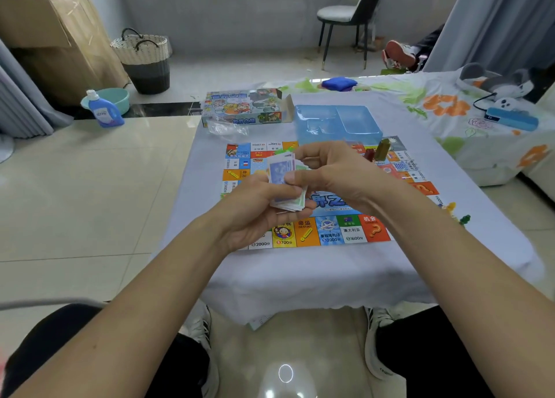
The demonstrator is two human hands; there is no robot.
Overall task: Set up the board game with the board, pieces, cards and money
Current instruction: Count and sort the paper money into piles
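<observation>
Your left hand (255,214) cups a stack of play money (285,184) above the game board (330,232). Your right hand (333,172) pinches the top blue note.

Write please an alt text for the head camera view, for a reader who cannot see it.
Both hands, left hand and right hand, hold a stack of paper money above the game board on a cloth-covered table. Behind lie the game box and a blue tray.

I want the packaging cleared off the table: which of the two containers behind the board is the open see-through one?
The blue plastic tray, right of the printed cardboard box; it shows bare compartments.
</observation>
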